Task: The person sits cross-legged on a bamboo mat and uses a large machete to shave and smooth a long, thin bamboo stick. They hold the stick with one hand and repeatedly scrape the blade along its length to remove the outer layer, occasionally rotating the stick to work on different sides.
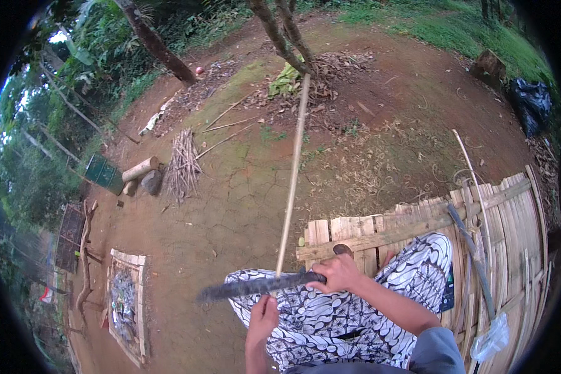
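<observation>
My right hand (339, 274) is closed round the handle of a dark-bladed machete (249, 287), whose blade points left across my lap. A long, thin, pale stick, apparently bamboo (296, 156), stretches away from me over the ground. Its near end meets the blade, and part of it is hidden there. My left hand (263, 316) is closed just below that crossing, fingers pinched on the stick's near end. A black-and-white patterned cloth (330, 318) covers my legs under both hands.
I sit on a split-bamboo platform (405, 227), where a grey pole (470, 255) and a clear plastic bag (491, 340) lie at right. A stick bundle (182, 162), green drum (103, 174) and wood-framed pit (142, 293) are leftward. Tree trunks (280, 37) stand ahead.
</observation>
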Tool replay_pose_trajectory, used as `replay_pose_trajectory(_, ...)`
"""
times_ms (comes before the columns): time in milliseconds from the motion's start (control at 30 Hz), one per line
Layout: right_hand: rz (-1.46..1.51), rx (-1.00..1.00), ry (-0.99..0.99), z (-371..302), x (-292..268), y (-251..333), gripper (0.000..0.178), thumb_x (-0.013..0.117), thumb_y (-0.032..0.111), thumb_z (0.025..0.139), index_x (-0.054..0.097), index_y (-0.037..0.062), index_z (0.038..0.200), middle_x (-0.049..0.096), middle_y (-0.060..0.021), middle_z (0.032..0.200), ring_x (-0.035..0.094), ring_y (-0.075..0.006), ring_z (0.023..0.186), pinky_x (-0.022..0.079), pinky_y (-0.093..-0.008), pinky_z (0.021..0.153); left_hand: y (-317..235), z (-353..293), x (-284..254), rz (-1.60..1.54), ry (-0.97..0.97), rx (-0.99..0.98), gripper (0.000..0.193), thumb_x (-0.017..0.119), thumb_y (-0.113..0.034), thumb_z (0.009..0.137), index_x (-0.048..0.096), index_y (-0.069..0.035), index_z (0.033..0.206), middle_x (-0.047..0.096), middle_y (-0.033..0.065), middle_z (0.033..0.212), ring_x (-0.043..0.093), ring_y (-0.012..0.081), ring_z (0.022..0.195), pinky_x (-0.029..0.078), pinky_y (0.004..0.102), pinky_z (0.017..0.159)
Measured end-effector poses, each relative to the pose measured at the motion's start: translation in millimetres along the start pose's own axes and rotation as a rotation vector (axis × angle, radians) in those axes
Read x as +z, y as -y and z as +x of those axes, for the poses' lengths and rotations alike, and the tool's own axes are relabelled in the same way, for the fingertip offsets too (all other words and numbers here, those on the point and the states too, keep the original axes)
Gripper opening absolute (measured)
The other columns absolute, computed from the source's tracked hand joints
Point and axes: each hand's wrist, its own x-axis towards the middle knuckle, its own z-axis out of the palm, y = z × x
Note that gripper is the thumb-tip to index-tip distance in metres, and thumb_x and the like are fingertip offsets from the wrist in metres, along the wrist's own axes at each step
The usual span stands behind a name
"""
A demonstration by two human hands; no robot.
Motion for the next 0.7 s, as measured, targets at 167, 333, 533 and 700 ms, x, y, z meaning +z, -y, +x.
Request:
replay_pose_trajectory(167, -0.022, 0.012, -0.089, -4, 0, 8, 0.051, 0.058, 0.06, 0.08, 0.064, 0.0097, 0.076, 0.058, -0.009, 0.053, 0.06, -0.0266, 0.046, 0.046, -0.0365, 0.042, -20, 8, 8, -0.067, -0.012, -0.007, 0.03, 0.046, -0.031, 0.1, 0.047, -0.007, 0.082, 0.034, -0.0064, 0.055, 0.031, 0.0033, 0.044, 0.023, 0.0211, 0.039)
replay_pose_trajectory(333, -0.043, -0.075, -0.016, 6, -10, -5, 0.05, 0.059, 0.059, 0.079, 0.063, 0.0099, 0.072, 0.058, -0.0077, 0.052, 0.06, -0.0242, 0.046, 0.047, -0.036, 0.045, -13, 1, 6, -0.035, -0.03, -0.084, 0.025, 0.046, -0.025, 0.099, 0.048, -0.008, 0.081, 0.041, -0.0062, 0.059, 0.038, 0.0024, 0.048, 0.03, 0.0209, 0.041)
replay_pose_trajectory(533, -0.056, 0.163, -0.103, 13, -21, -12, 0.049, 0.056, 0.057, 0.083, 0.063, 0.0101, 0.072, 0.058, -0.0064, 0.052, 0.058, -0.0216, 0.042, 0.044, -0.0345, 0.041, -27, -2, -1, -0.137, 0.031, 0.001, 0.03, 0.041, -0.032, 0.101, 0.046, -0.009, 0.083, 0.034, -0.007, 0.058, 0.032, 0.0027, 0.046, 0.025, 0.021, 0.039)
replay_pose_trajectory(700, -0.046, -0.143, -0.064, 8, -11, 11, 0.05, 0.057, 0.061, 0.08, 0.064, 0.0123, 0.073, 0.054, -0.0037, 0.048, 0.055, -0.0213, 0.039, 0.043, -0.035, 0.039, -3, 4, 0, 0.055, 0.013, 0.047, 0.027, 0.045, -0.027, 0.1, 0.047, -0.009, 0.079, 0.038, -0.0063, 0.059, 0.034, 0.0032, 0.048, 0.024, 0.0209, 0.041)
